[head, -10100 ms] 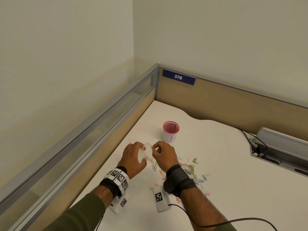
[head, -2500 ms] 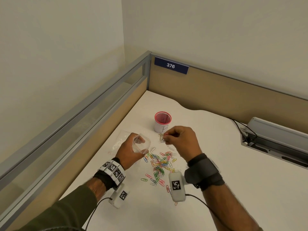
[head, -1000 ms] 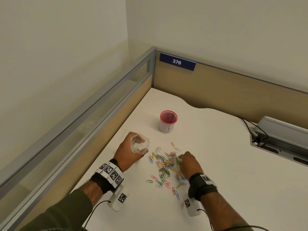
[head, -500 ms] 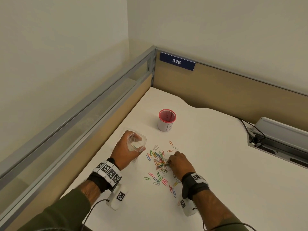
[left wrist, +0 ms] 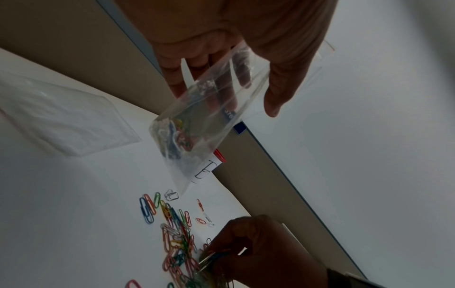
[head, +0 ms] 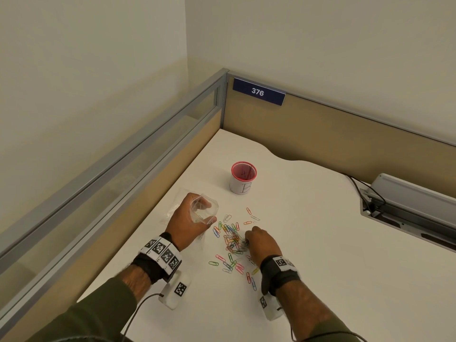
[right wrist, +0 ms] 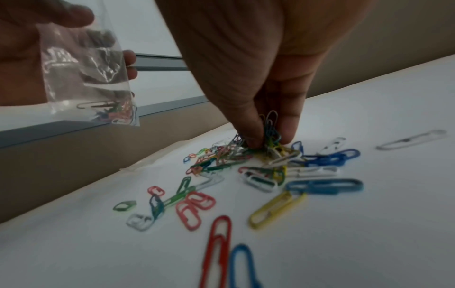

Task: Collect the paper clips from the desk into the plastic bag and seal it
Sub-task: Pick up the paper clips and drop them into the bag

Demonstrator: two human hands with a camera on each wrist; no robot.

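Observation:
Coloured paper clips (head: 230, 240) (left wrist: 172, 224) (right wrist: 270, 175) lie scattered on the white desk (head: 308, 255). My left hand (head: 190, 218) (left wrist: 221, 74) holds a small clear plastic bag (head: 203, 211) (left wrist: 197, 126) (right wrist: 86, 78) above the desk, mouth up, with several clips at its bottom. My right hand (head: 259, 243) (left wrist: 246, 249) (right wrist: 268, 134) is down on the pile, thumb and fingertips pinching a bunch of clips (right wrist: 269, 124).
A red-rimmed mesh cup (head: 243, 177) with a white label marked "B" stands behind the clips. Another clear bag (left wrist: 61, 117) (head: 172, 211) lies flat on the desk left of my left hand. Low partition walls (head: 320, 134) bound the desk; a cable box (head: 407, 211) sits at right.
My right hand came down from beside the bag's mouth onto the pile and closed its fingertips on a bunch of clips. The left hand kept the bag almost still.

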